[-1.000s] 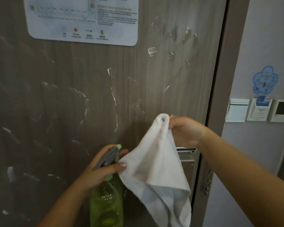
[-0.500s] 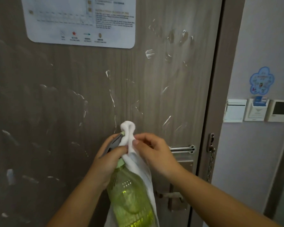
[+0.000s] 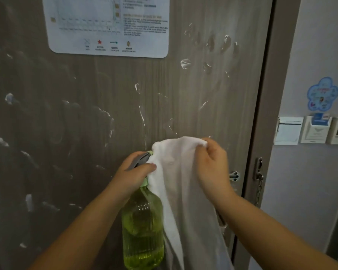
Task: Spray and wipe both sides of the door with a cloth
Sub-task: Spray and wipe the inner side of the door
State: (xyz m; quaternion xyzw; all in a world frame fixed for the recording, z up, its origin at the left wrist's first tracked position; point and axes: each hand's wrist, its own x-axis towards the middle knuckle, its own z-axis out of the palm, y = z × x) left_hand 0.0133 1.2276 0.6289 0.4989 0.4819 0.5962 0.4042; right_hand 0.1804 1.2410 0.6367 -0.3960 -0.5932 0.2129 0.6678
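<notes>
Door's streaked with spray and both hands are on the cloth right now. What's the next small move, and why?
Probably let the right hand take the white cloth alone and press it flat on the door. White foam streaks lie unwiped above the hands, while the left hand grips the green spray bottle and also pinches a cloth edge.

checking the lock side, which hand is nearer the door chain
Right. The right hand, gripping the white cloth, is just left of the door chain. The left hand holds the spray bottle farther left, beyond the cloth.

White cloth draped beside green spray bottle before seemingly streaked door.
</notes>
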